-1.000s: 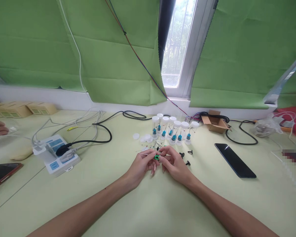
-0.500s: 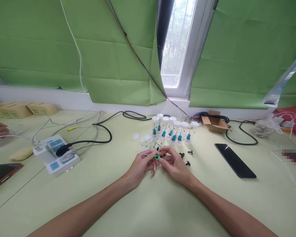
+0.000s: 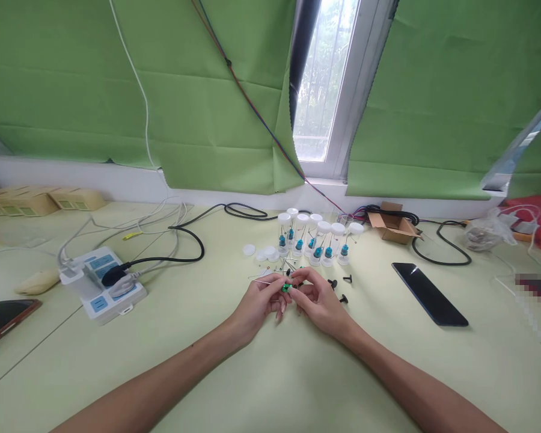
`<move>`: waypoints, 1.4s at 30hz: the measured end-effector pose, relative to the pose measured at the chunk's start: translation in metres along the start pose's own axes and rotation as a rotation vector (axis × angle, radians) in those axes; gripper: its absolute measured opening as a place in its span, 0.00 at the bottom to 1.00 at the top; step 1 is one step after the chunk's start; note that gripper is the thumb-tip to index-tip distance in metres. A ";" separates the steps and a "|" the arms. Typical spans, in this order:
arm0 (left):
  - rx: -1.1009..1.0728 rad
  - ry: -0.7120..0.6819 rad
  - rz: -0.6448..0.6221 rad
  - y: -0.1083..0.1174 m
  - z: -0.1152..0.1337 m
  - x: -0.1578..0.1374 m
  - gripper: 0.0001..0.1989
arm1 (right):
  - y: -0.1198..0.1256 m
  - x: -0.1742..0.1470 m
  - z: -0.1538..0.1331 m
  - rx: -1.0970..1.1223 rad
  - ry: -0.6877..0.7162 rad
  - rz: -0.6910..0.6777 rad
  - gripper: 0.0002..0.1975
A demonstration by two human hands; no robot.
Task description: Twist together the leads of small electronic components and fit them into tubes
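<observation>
Between the fingertips of both hands is a small shiny green part (image 3: 287,288); its exact kind is too small to tell. My left hand (image 3: 259,299) pinches it from the left, and a thin metal rod (image 3: 262,281) sticks out leftward over that hand. From the right, my right hand (image 3: 318,299) is closed on the same part with thumb and forefinger. Just beyond the fingers lie loose metal pins (image 3: 290,263) and small black parts. Black T-shaped pieces (image 3: 343,298) rest on the table right of my right hand.
Several clear tubes with white caps (image 3: 323,243) and blue parts inside stand behind the hands. Loose white caps (image 3: 268,253) lie left of them. A power strip (image 3: 112,288) with cables sits left; a phone (image 3: 430,294) and an open cardboard box (image 3: 393,227) are right.
My hands keep almost the same position around the green part. At the far left edge, another person's hand has moved out of view.
</observation>
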State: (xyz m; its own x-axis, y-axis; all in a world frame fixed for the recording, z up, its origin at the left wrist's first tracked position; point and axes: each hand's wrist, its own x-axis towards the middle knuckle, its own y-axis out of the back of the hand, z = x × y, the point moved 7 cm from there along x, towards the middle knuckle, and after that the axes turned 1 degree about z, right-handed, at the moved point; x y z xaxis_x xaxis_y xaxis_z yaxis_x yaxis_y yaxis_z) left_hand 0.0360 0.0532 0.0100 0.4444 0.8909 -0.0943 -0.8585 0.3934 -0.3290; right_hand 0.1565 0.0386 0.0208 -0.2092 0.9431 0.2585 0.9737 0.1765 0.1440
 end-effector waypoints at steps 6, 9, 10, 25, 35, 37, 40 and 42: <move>0.006 -0.005 -0.003 0.001 -0.001 0.001 0.13 | -0.001 0.000 -0.001 0.033 0.003 -0.004 0.12; 0.004 -0.005 -0.003 0.002 -0.002 0.001 0.13 | -0.002 0.001 -0.001 0.048 0.014 -0.012 0.12; 0.001 -0.004 -0.002 0.002 -0.003 0.002 0.13 | -0.002 0.001 -0.001 0.046 0.016 -0.012 0.12; -0.006 0.001 0.008 0.001 -0.001 0.001 0.13 | -0.002 0.000 0.000 0.052 0.002 -0.009 0.13; -0.005 0.001 0.001 -0.001 0.001 -0.001 0.13 | 0.000 0.000 0.001 -0.002 -0.001 -0.004 0.13; -0.008 0.000 -0.006 -0.002 0.001 -0.001 0.13 | 0.000 0.000 0.002 -0.022 0.004 -0.005 0.13; -0.016 -0.004 -0.006 -0.001 0.001 -0.001 0.13 | 0.000 0.000 0.003 -0.006 0.006 -0.007 0.12; -0.019 -0.003 -0.004 -0.001 0.001 -0.001 0.14 | -0.001 0.000 0.003 0.022 0.002 -0.008 0.12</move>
State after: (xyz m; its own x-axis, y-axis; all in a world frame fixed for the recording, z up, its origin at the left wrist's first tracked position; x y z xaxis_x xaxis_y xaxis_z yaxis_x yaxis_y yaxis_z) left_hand 0.0367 0.0522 0.0111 0.4474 0.8898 -0.0898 -0.8515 0.3930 -0.3472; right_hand 0.1559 0.0392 0.0179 -0.2171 0.9410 0.2595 0.9738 0.1903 0.1247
